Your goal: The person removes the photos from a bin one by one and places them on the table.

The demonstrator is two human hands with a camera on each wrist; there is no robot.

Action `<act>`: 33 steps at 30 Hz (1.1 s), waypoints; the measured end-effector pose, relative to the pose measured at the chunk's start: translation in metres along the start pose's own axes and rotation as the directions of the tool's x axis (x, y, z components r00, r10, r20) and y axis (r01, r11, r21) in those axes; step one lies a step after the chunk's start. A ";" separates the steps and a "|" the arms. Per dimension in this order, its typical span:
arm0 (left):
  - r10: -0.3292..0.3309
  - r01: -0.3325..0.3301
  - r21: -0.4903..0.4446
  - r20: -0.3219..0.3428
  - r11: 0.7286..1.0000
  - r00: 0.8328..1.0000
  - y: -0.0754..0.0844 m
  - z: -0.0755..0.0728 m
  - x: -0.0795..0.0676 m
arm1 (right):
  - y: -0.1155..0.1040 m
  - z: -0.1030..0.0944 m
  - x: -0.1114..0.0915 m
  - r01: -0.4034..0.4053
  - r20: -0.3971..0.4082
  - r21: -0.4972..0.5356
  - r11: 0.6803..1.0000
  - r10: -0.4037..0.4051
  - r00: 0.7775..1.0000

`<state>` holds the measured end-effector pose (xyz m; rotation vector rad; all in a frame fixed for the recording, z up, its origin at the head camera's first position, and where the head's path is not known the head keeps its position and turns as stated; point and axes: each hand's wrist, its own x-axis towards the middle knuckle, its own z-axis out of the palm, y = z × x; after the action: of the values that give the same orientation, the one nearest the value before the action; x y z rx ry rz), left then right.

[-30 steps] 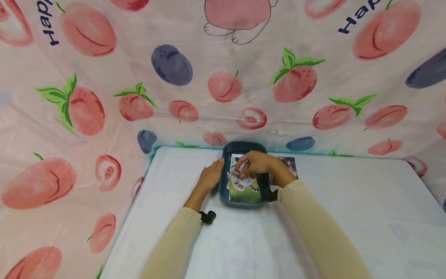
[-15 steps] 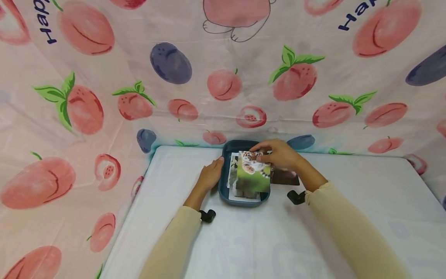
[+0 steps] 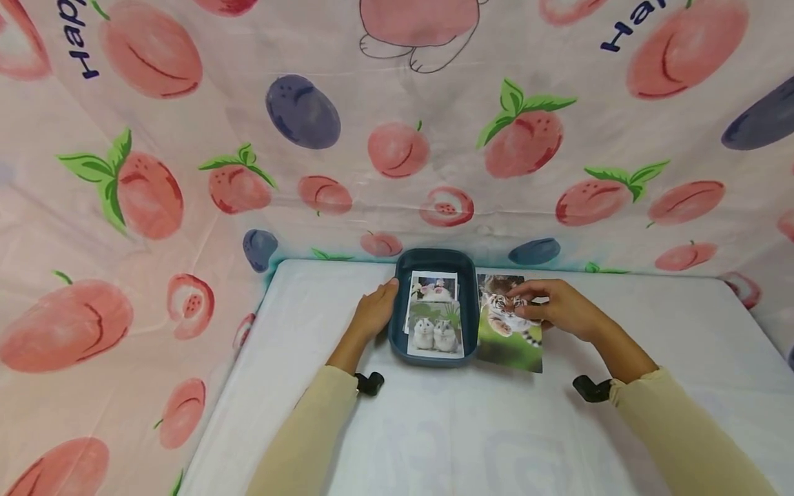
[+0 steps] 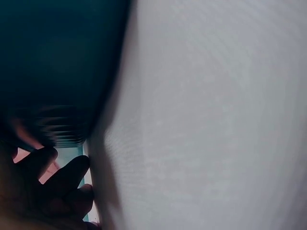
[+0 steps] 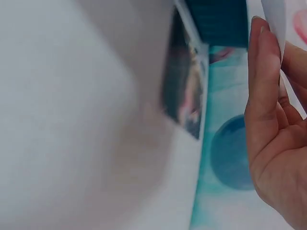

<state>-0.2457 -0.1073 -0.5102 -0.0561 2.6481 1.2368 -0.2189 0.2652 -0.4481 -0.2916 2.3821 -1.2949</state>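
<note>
My right hand point(image 3: 561, 310) pinches a photo card of a white tiger cub point(image 3: 505, 355) on green, thumb on its face and fingers at its edge. In the right wrist view, the card point(image 5: 276, 21) shows edge-on between thumb and fingers. It hangs over another photo card point(image 3: 496, 280), which lies right of a dark blue tray point(image 3: 434, 258). Inside the tray lie a card with two hamsters point(image 3: 437, 335) and a card with a pale animal and flowers point(image 3: 434, 289), overlapping. My left hand point(image 3: 374, 310) rests along the tray's left side, fingers against its outer wall.
The white-covered table point(image 3: 434, 427) meets a fruit-print cloth point(image 3: 347, 165) close behind the tray. The same cloth hangs along the left side. A black wrist camera point(image 3: 592, 389) sits at the right cuff, and another point(image 3: 370, 384) at the left.
My right hand has lifted the tiger card out of the tray and carried it right, over the card on the table. The hamster card has come into view. My left hand has stayed put.
</note>
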 end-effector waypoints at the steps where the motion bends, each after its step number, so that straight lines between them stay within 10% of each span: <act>1: -0.001 0.001 0.001 0.000 1.000 1.000 0.000 0.000 0.000 | 0.004 0.001 -0.003 -0.004 0.001 0.010 1.000 0.004 1.000; 18: -0.013 0.013 0.000 0.009 1.000 1.000 0.000 -0.001 0.000 | 0.041 0.023 -0.008 0.030 0.011 -0.054 0.998 -0.030 1.000; 33: -0.009 0.009 -0.004 0.019 1.000 1.000 0.000 -0.002 0.000 | 0.043 0.041 -0.007 0.106 -0.099 -0.346 0.932 -0.149 0.984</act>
<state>-0.2462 -0.1088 -0.5085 -0.0569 2.6266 1.2333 -0.1934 0.2604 -0.5026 -0.4874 2.7322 -0.9702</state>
